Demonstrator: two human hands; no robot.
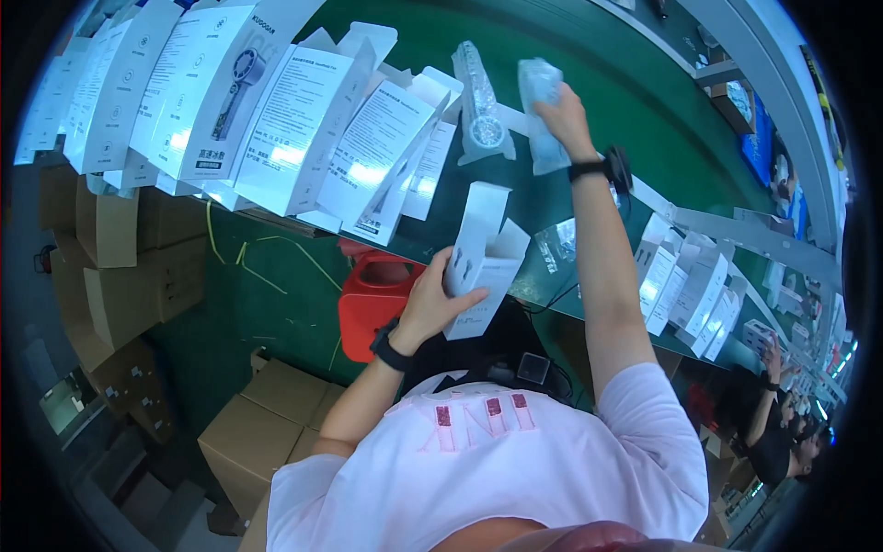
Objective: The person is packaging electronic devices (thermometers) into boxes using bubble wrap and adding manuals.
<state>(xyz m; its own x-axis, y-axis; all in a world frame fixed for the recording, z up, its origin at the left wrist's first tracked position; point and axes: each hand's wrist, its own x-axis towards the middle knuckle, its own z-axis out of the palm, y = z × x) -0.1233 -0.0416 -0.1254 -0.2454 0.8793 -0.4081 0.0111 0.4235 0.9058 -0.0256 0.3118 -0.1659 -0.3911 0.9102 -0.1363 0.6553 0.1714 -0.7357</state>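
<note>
Grips a probably light, slippery wrapped package (539, 138), best held mid-length, with right fingers (550, 111), a likely crushable carton (495, 274) with left fingers (468, 301).

At the upper left, a tall white carton (189, 92) bears a dark name (264, 26) above the picture (241, 81) of a round-headed handheld device; neighbouring cartons (299, 120) show blocks of small dark lettering. In the centre, an open white box (489, 276) carries small faint print. Pink letters (497, 419) stand across the white shirt (515, 488) at lower centre.
</note>
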